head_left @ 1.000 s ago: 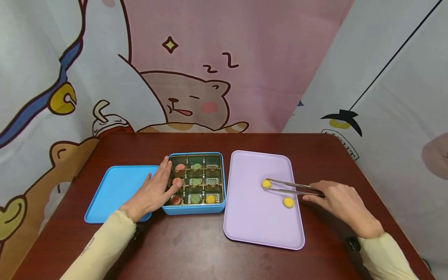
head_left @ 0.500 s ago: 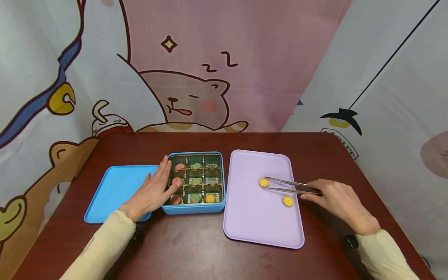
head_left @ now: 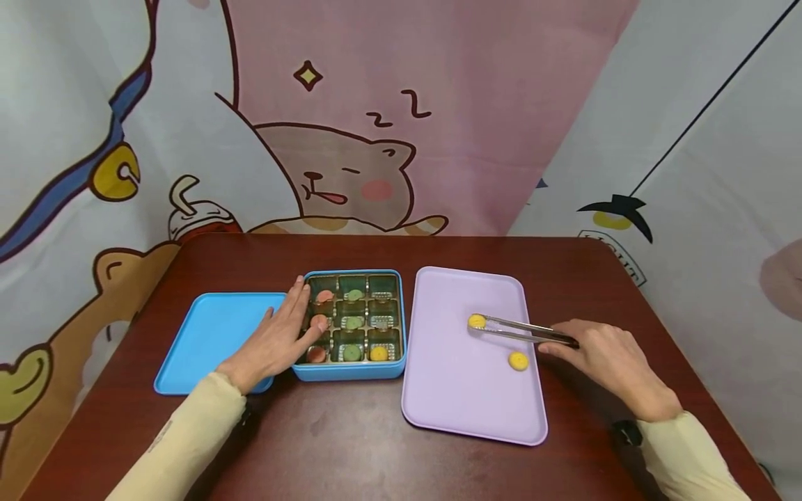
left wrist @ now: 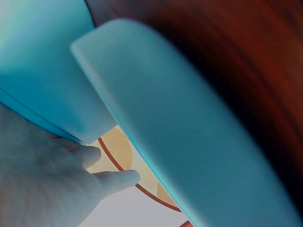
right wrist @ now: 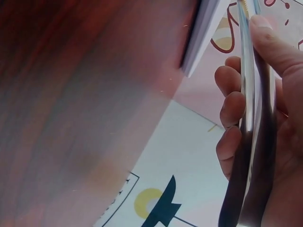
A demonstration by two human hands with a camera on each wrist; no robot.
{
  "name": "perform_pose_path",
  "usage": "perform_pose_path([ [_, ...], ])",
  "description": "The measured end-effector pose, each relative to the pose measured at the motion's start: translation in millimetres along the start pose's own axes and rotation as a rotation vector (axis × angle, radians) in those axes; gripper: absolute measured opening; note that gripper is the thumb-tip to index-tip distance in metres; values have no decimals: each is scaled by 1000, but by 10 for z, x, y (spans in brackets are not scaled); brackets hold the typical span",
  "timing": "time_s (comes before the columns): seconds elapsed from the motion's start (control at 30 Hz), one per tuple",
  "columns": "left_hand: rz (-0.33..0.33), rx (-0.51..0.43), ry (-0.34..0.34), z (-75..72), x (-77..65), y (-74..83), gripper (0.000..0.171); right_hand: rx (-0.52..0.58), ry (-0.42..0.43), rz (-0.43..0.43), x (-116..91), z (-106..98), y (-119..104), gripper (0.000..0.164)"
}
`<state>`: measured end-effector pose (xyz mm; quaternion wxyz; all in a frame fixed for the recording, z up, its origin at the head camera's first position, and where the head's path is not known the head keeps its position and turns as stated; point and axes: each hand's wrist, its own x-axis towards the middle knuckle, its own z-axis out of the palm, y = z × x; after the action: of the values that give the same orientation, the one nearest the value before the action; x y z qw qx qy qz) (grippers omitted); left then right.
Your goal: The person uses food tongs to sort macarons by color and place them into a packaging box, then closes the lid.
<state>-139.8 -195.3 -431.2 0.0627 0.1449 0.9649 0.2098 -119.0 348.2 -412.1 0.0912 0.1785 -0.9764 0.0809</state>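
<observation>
Right hand (head_left: 610, 365) curls round slim, shiny metal tongs (right wrist: 248, 113), a round yellow piece (head_left: 477, 321) between their tips over the smooth lilac tray (head_left: 464, 400). Left hand (head_left: 272, 344), fingers straight, rests against the square blue box (head_left: 351, 374), its glossy insert (head_left: 381, 323) nine-celled.

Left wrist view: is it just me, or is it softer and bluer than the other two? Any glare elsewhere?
Left wrist: yes, a strong bluish cast over the left hand and the blue lid, edges soft; head: mostly sharp, with pale glare on the table; right wrist: hazy gray sheen over the table, bright streaks along the tongs.
</observation>
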Motion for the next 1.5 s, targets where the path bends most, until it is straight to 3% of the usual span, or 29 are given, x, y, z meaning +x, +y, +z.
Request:
perform_pose_path([
  [0.73,-12,16,-2,-7,-4,-7,85,56,146,-172,345,-71,-473,36],
  [1.3,2,23,5,-15,23,7,84,116,134,-293,761,-36,-832,37],
  [1.5,2,31,4,-9,25,8,83,96,80,-307,892,46,-949,39],
])
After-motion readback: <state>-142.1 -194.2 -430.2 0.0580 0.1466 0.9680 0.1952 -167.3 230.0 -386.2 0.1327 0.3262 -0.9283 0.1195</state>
